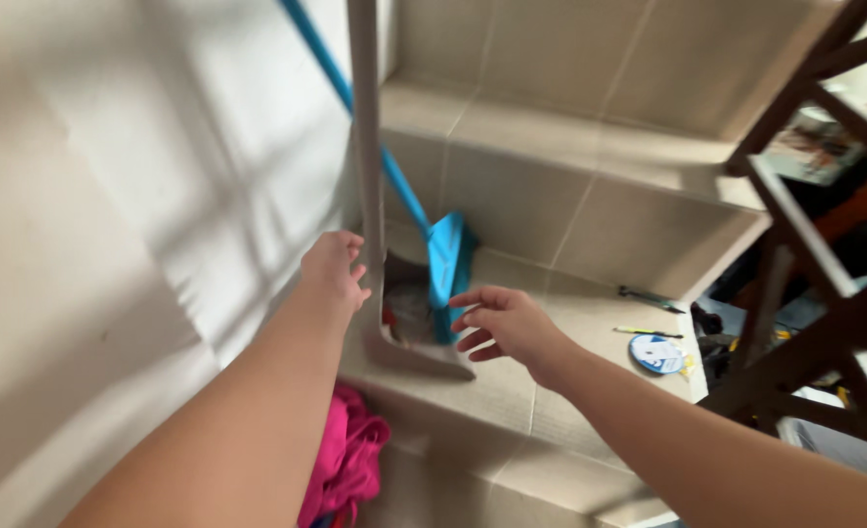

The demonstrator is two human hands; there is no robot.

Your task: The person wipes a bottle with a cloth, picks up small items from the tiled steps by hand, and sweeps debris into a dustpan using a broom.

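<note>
both hands [334, 269] reach toward blue broom [448, 264].

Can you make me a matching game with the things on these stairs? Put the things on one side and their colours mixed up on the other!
Things:
1. broom
2. dustpan
3. cloth
4. railing

Colours:
A. pink
B. dark brown
C. blue
D. grey-beige

Pairs: 1-C, 2-D, 3-A, 4-B
</note>
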